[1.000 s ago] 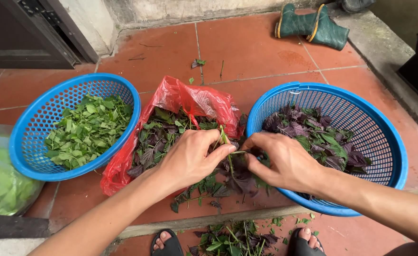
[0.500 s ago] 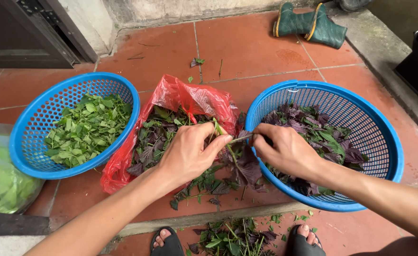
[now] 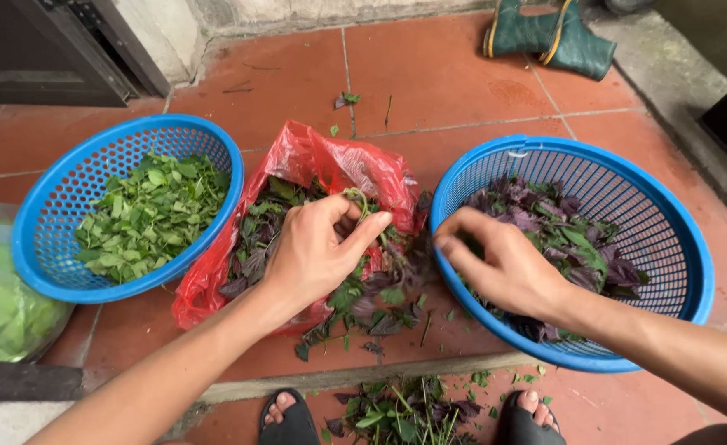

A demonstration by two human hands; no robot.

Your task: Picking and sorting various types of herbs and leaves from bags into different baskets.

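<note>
My left hand (image 3: 318,247) hovers over a red plastic bag (image 3: 330,169) full of purple-green herb sprigs and pinches a thin green stem (image 3: 357,198) between thumb and fingers. My right hand (image 3: 499,264) reaches over the near rim of the right blue basket (image 3: 693,239), fingers curled above the purple leaves (image 3: 578,239) inside; whether it holds a leaf is hidden. Loose sprigs (image 3: 372,309) lie on the tiles below both hands.
A left blue basket (image 3: 42,222) holds green leaves (image 3: 149,214). A clear bag of greens (image 3: 1,305) sits at far left. Discarded stems (image 3: 401,408) lie between my sandalled feet (image 3: 285,412). Green rubber boots (image 3: 545,37) lie at the back, by a wall.
My hands have come apart: the right hand moved from the stem over to the right basket. The left hand stayed above the red bag with the stem.
</note>
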